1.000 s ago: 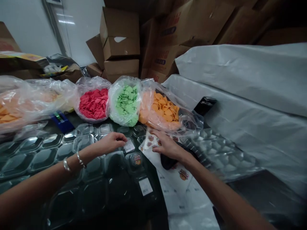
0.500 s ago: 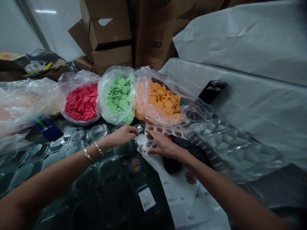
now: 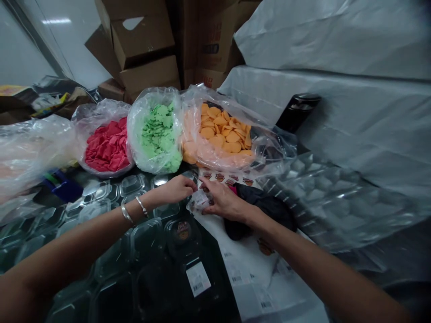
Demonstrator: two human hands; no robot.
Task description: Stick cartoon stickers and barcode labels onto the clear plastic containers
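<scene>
- Small white label (image 3: 200, 198), finely printed, is seen between both hands, at the left corner of a sticker sheet (image 3: 247, 180) bearing rows of brown-and-red emblems; print too small to be read.
- Left hand (image 3: 178, 189): fingers curled, tips drawn together beside the label; whether it is pinched cannot be told.
- Right hand (image 3: 226, 199): thumb and forefinger spread either side of the label; black cloth-like item (image 3: 267, 206) partly covered by the wrist.
- Dark bench (image 3: 208, 247) is lined at left with clear lidded containers (image 3: 146, 240); another white label (image 3: 198, 278) is borne by one near the front.
- Clear bags of red (image 3: 109, 146), green (image 3: 160, 134) and orange pieces (image 3: 224, 130) are ranged behind.
- Cardboard boxes (image 3: 144, 40) are stacked beyond; whitish sheeting (image 3: 353, 107) is hung at right.
- Reach is bounded behind by bags, at right by crinkled clear plastic (image 3: 330, 197); only a narrow dark strip is left between containers and white sheets (image 3: 249, 273).
</scene>
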